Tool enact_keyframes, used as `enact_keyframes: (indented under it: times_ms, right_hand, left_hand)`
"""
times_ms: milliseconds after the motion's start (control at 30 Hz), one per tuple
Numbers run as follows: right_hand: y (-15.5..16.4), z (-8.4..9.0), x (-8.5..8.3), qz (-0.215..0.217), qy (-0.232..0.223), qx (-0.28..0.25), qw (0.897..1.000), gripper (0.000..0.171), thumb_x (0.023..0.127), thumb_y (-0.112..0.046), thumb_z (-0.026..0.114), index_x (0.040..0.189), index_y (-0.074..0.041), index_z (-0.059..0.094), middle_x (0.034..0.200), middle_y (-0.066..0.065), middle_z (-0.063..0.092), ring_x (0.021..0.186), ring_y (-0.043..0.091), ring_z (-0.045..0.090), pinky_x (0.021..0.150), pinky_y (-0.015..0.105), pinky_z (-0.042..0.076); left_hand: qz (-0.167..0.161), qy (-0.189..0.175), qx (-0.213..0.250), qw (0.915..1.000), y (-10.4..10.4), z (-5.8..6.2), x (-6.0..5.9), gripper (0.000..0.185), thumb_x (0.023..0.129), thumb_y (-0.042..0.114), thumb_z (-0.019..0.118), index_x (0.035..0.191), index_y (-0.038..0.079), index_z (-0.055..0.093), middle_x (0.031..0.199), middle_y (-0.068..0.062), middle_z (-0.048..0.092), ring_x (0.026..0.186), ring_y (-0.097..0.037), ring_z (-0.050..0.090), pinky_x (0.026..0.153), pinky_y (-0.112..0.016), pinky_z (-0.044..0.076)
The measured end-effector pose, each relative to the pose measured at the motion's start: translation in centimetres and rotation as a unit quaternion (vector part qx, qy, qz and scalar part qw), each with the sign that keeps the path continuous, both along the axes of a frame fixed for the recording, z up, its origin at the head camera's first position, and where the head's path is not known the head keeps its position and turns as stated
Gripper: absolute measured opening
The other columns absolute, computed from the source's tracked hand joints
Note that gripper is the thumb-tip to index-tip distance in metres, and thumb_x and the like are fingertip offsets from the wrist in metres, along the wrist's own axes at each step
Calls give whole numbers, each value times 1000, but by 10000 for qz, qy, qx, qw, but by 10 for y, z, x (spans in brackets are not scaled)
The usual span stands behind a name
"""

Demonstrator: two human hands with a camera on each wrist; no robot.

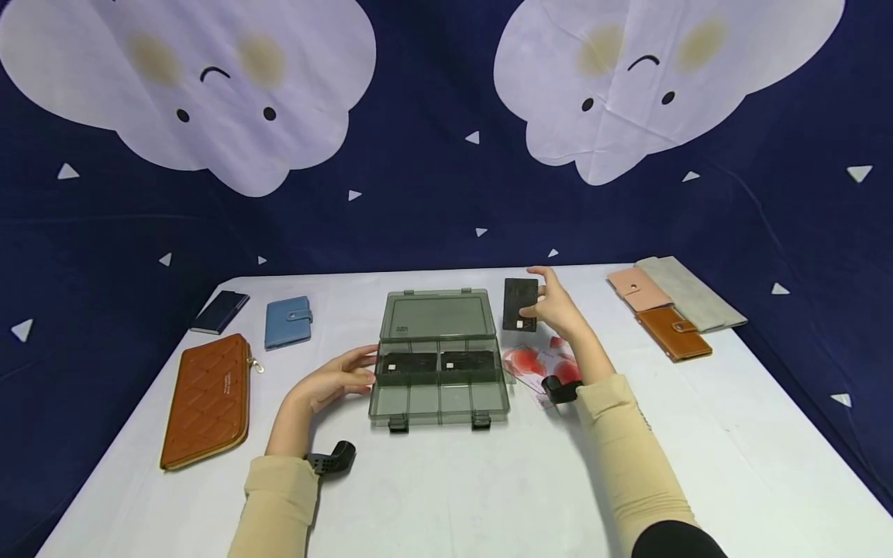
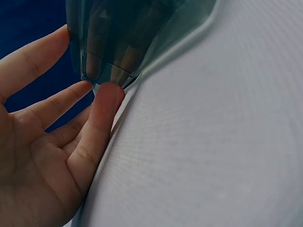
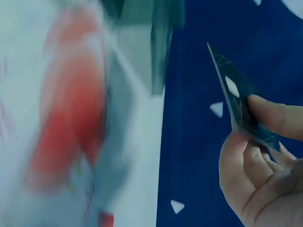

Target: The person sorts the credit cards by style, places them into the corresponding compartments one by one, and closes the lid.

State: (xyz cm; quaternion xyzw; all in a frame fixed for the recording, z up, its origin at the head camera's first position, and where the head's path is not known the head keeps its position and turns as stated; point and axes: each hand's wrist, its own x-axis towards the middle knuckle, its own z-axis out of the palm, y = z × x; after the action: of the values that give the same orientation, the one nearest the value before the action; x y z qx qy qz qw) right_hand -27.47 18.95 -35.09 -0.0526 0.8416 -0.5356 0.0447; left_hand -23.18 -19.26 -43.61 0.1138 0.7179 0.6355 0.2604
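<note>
A translucent grey-green plastic storage box lies with its lid laid back in the middle of the table. Two black cards, a left one and a right one, sit in its compartments. At the box's left wall is my left hand; in the left wrist view its fingertips touch the box corner. My right hand pinches another black card between thumb and fingers, raised beyond the box's right side. Under the right wrist lies a clear packet with red printed shapes, partly hidden by the wrist camera.
On the left are a quilted brown zip wallet, a light blue snap wallet and a dark flat case. At the right back, a pink wallet, a brown wallet and a grey pouch overlap.
</note>
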Motion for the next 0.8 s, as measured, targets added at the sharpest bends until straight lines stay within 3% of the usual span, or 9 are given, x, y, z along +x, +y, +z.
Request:
enact_keyframes:
  times_ms: [67,133,200,300,467,567,700,800]
  right_hand:
    - [-7,5,10,136,-91,-273,9995,84,75,18,59,145,-4,18,137,34,26,90,32,53,62,28,50]
    - [-13,6,18,274,-150,-595,9977,82,74,19,58,145,-5,23,140,33,25,92,33,54,62,29,53]
    - [-15,-2,20,330,-251,-937,9947,76,76,18,57,143,-5,29,138,31,30,89,30,56,64,31,55]
    - [-18,-14,18,264,-240,-1087,9934,59,83,10,55,137,-3,37,121,31,43,85,27,59,64,32,55]
    - [-24,-21,17,100,-96,-867,9961,35,89,-4,54,122,1,43,102,28,56,72,20,62,65,36,55]
    - [-27,-23,18,136,-142,-773,9968,27,87,-3,54,110,1,42,91,22,61,68,15,60,65,30,52]
    - [-32,-26,18,612,-254,-681,9955,31,82,6,54,110,6,39,82,15,61,65,12,57,64,26,48]
    - [-37,-28,18,999,-113,-300,9945,39,79,10,58,115,8,43,83,14,62,69,13,55,65,27,46]
  left_hand:
    - [-26,4,1,10000,0,0,0,78,84,7,61,146,-3,14,146,-30,19,107,-17,50,87,-31,47]
    - [-37,5,5,10000,1,1,1,77,85,7,60,146,-3,14,146,-30,20,106,-17,51,88,-32,46]
    - [-54,4,17,10000,2,2,1,76,85,6,60,146,-3,15,145,-31,20,106,-17,51,88,-32,46]
    - [-56,4,44,10000,3,2,1,76,85,6,59,146,-2,15,145,-31,20,104,-16,51,88,-32,46]
    - [-40,13,34,10000,2,0,1,76,85,6,59,146,-2,15,146,-30,20,104,-16,51,88,-32,46]
    - [-34,-3,32,10000,2,0,1,76,84,5,59,146,-3,14,146,-30,19,103,-15,52,88,-32,46]
    - [-11,-6,45,10000,1,0,2,77,84,6,60,146,-3,14,146,-30,19,105,-15,52,89,-32,46]
    - [0,9,50,10000,0,0,1,76,85,6,60,146,-3,15,146,-30,19,105,-16,52,89,-32,46]
